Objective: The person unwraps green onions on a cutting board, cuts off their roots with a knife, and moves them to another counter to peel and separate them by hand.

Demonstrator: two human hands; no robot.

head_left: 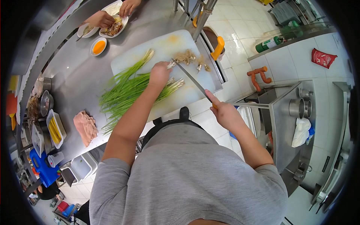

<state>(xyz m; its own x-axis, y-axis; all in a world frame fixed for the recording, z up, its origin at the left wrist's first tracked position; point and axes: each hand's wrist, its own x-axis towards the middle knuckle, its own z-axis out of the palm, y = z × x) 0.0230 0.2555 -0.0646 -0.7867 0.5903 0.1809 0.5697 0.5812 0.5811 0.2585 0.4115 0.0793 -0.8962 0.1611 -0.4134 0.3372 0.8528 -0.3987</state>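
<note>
Green stalks and knife, on white cutting board (127,60).
Left hand (160,75): closed round a bunch of green stalks (123,90), root ends at the blade. Right hand (226,114): gripping the knife (192,78), its tip over the board.

A steel counter (75,80) carries a white cutting board (161,45), small dish (92,49), tray (63,132) — and, apparently, raw pink meat (85,127).

Green onions (129,88) bright green, ends whitish. Cutting board (127,56) milky white, yellowish stain near far edge. Knife (193,79) grey, handle yellow-orange. Counter (73,82) silver-grey; near left corner, meat (85,127) pale pink. Shirt (187,172) plain grey. Floor tiles (236,67) white.
</note>
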